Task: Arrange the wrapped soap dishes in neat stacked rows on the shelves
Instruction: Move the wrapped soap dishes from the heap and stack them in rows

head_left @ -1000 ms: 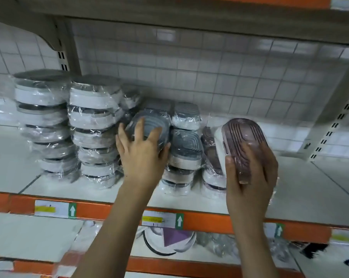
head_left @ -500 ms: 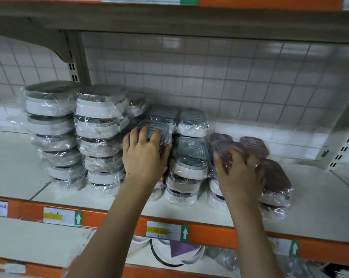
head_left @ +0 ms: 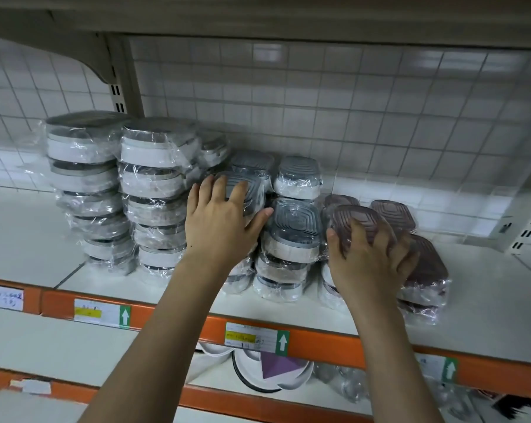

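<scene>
**Q:** How are the goods laid out, and why?

**A:** Film-wrapped soap dishes are shown stacked on the pale shelf board (head_left: pixel 487 300) behind its orange front rail (head_left: pixel 319 337). Two tall stacks of round grey-and-white wrapped dishes (head_left: pixel 154 190) are set at the left, lower stacks of rectangular grey-lidded wrapped dishes (head_left: pixel 294 227) in the middle, and short stacks of brown-lidded wrapped dishes (head_left: pixel 423 270) at the right. Like is kept with like, presumably so that each row reads as one product and can be squared to the rail.

**Q:** What is held, and how?

**A:** The left hand (head_left: pixel 221 227) is laid flat, fingers straight and spread, against a tilted grey-lidded wrapped dish (head_left: pixel 246 190) at the top of a middle stack; the dish is judged to be steadied or pushed level rather than lifted. The right hand (head_left: pixel 368 264) is curled over the topmost brown-lidded wrapped dish (head_left: pixel 353 218) on the front brown stack, thumb at its left edge and fingers over its right, a narrow grip closed round the dish. It is judged to be seating the dish squarely on those beneath.

**Q:** What remains?

**A:** The middle stacks are seen leaning and uneven, so straightening is judged unfinished.
</scene>
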The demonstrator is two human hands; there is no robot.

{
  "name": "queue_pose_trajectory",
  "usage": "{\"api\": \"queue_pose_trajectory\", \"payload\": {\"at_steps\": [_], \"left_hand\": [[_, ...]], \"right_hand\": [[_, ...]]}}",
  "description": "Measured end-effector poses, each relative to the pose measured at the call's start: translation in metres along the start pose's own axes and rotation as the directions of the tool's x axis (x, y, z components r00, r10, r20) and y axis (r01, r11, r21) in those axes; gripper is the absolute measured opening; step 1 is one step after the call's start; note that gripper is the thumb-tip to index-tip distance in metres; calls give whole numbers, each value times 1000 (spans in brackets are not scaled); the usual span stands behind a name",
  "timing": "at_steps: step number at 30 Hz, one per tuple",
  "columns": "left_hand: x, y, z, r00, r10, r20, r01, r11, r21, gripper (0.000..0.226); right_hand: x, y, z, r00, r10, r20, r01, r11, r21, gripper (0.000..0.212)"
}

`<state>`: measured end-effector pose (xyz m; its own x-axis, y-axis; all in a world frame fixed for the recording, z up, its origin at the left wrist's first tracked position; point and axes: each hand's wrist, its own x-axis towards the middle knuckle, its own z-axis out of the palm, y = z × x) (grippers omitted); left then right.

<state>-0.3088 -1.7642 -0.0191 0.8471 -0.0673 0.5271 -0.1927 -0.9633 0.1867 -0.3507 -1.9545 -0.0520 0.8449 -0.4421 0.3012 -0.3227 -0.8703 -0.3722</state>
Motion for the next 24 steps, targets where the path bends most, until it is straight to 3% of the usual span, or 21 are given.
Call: {"api": "queue_pose_trajectory", "payload": {"at_steps": [3, 6, 10, 15, 24], "left_hand": [[-14, -4, -5, 996, 50, -71, -56, 995, -82, 75], [-30, -10, -10, 986, 64, -155, -86, 987, -138, 64], [-54, -28, -14, 985, 17, -172, -54, 975, -215, 50], [-81, -77, -19, 984, -16, -175, -22, 977, -213, 42], [-129, -241, -42, 995, -63, -84, 55, 995, -88, 29]], "right_hand": [[-2, -1, -1, 999, 1, -35, -1, 1000, -7, 59], [-5, -7, -4, 988, -9, -154, 22, 997, 79, 55], [-21, -34, 2, 936, -96, -338, 171, 965, 199, 42], [-66, -84, 25, 875, -181, -449, 311, 921, 235, 45], [-173, -214, 80, 883, -284, -374, 367, 915, 171, 41]]}}
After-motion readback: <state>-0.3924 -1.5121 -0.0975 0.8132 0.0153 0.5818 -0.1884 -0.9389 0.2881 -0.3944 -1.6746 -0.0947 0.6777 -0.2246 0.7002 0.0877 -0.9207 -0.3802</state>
